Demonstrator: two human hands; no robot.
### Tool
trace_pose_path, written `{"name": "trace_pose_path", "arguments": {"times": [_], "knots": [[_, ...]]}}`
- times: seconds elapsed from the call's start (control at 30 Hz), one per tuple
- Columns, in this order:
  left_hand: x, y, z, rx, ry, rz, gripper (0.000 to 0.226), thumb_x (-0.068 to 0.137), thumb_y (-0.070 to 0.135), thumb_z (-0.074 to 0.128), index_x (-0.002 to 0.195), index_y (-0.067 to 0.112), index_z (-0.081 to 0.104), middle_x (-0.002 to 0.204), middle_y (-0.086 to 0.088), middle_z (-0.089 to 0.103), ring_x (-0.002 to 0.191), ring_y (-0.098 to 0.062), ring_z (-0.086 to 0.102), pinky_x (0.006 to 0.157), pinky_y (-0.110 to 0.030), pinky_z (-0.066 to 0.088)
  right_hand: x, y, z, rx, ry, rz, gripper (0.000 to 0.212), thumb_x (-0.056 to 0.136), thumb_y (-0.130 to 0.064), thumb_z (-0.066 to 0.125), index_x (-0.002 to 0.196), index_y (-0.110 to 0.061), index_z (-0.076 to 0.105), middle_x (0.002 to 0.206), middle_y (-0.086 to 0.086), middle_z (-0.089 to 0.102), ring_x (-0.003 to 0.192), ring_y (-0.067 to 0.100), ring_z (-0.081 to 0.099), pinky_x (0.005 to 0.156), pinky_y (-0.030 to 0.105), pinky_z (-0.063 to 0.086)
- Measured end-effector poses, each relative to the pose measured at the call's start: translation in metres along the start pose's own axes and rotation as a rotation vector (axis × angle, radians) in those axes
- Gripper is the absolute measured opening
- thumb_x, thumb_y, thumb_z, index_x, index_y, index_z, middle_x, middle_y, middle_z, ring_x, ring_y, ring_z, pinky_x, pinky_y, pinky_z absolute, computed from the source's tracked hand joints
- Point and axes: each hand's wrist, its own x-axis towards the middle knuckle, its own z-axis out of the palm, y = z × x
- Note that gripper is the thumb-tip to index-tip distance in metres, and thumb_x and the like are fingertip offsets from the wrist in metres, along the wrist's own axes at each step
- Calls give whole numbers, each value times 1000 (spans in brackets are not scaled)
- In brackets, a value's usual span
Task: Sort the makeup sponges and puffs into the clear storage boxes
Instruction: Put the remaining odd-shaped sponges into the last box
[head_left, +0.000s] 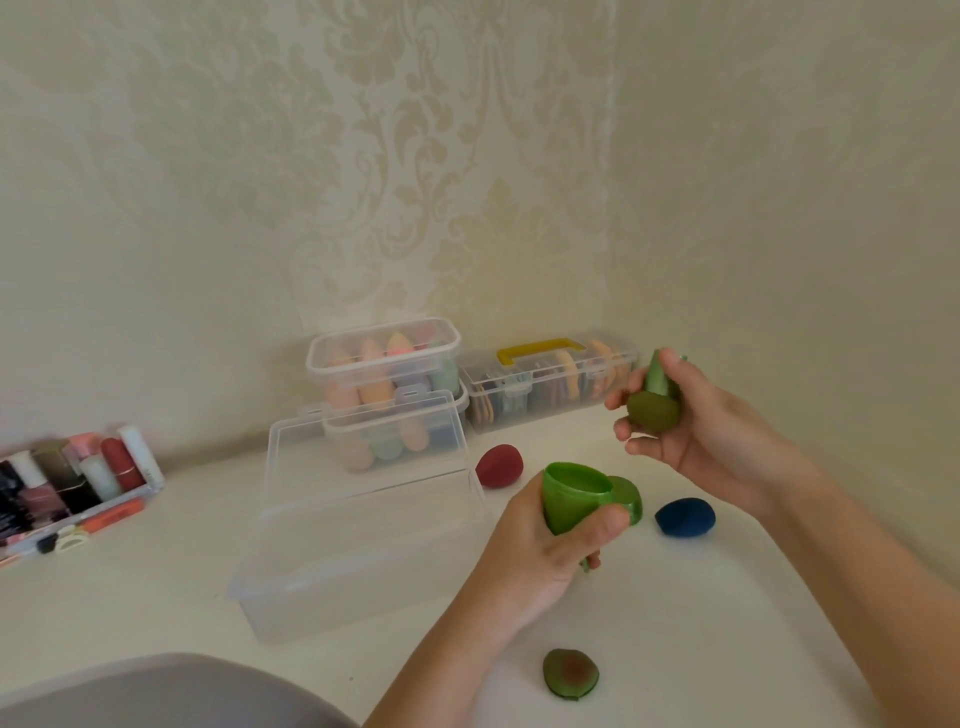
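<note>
- Gripping a bright green cup-shaped plastic case half (574, 506) in the left hand (545, 551), fingers and thumb curled round it, open mouth up, above the middle of the white surface (727, 649).
- Holding in the right hand (701, 436), raised toward the right edge, a pointed green plastic cap (657, 379) together with an olive-green rounded sponge (653, 413) at the cap's wide end, fingers wrapped round both.
- Done already, by the look of it:
  - two stacked clear lidded boxes (317, 364) at the far edge, full of pastel teardrop sponges
  - just right of them, in the far corner, a clear box with a yellow handle (480, 410), closed and packed with flat round puffs
- Left to fill: a large clear plastic box (353, 571), lid tipped up, just left of the left hand and apparently empty.
- Lying loose on the surface, each well apart from the others:
  - a dark red egg-shaped sponge (498, 465) between the stacked boxes and the left hand
  - a navy blue egg-shaped sponge (684, 516) just right of the case half
  - a flat green puff with a brown centre (570, 674) close to the near edge
- Judging the step in hand: freeing the olive sponge from its case, then placing it in a box. So roughly four pieces remain.
- Standing outside the task: a white tray of cosmetics (156, 480) at the left edge, and a grey rounded shape (156, 696) at the near left corner, too partial to identify.
</note>
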Motion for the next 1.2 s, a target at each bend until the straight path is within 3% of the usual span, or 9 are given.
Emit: {"name": "trace_pose_path", "arguments": {"times": [0.13, 0.27, 0.43, 0.57, 0.67, 0.77, 0.9, 1.03, 1.2], "knots": [[1, -3, 2, -41, 48, -17, 53, 72, 64, 51, 92, 15, 54, 67, 5, 56, 59, -8, 54, 59, -18, 47, -1, 0, 0, -75, -120, 4, 48, 84, -55, 43, 102, -13, 58, 81, 7, 56, 51, 12, 43, 48, 18, 39], [2, -8, 2, -40, 65, -35, 52, 76, 61, 53, 98, 14, 54, 72, 4, 59, 64, -9, 56, 61, -23, 48, -1, -4, 2, 10, -148, 46, 43, 94, -40, 29, 107, -11, 59, 80, 9, 56, 53, 15, 42, 50, 21, 39], [3, -11, 0, 45, 66, -52, 53, 70, 58, 70, 109, 25, 53, 94, 8, 66, 86, -2, 62, 73, -14, 47, -6, -2, -1, -42, -234, -42, 51, 85, -36, 63, 125, -6, 53, 118, 16, 62, 105, 32, 64, 82, 32, 54], [5, -15, -2, 55, 95, -94, 61, 64, 51, 80, 114, 34, 49, 109, 9, 64, 104, -8, 60, 83, -15, 47, -8, -2, 2, -98, -265, -42, 66, 68, -44, 80, 121, -11, 60, 122, 12, 61, 115, 30, 59, 88, 34, 52], [5, -16, -2, 78, 115, -112, 61, 64, 43, 82, 113, 33, 48, 110, 8, 64, 105, -11, 60, 87, -20, 48, -8, -3, 6, -188, -245, -56, 65, 69, -49, 77, 117, -8, 61, 115, 12, 63, 110, 30, 61, 88, 32, 52], [4, -15, 0, 76, 124, -102, 55, 67, 35, 83, 111, 30, 49, 104, 8, 66, 99, -8, 62, 82, -17, 48, -10, -4, 8, -214, -257, -61, 58, 70, -54, 74, 109, -12, 65, 95, 10, 64, 82, 20, 61, 74, 26, 53], [4, -13, 1, 26, 137, -69, 55, 64, 47, 79, 107, 26, 53, 95, 7, 68, 88, -8, 65, 76, -24, 53, -12, -5, 9, -551, -221, -114, 28, 82, -47, 63, 100, -27, 71, 85, 5, 62, 69, 10, 50, 65, 22, 47], [3, -12, 3, 9, 118, -77, 58, 62, 56, 73, 106, 22, 55, 89, 6, 66, 78, -9, 64, 79, -41, 57, -11, -5, 5, -644, -273, -79, 36, 60, -28, 84, 88, -21, 63, 76, -1, 57, 69, 13, 51, 63, 22, 45], [3, -12, 3, -11, 73, -92, 54, 66, 52, 74, 107, 23, 55, 92, 4, 67, 77, -12, 66, 76, -35, 57, -8, 1, 12, -731, -247, -124, 52, 54, -65, 75, 99, -38, 73, 99, -9, 67, 94, 10, 63, 86, 26, 52]]}}
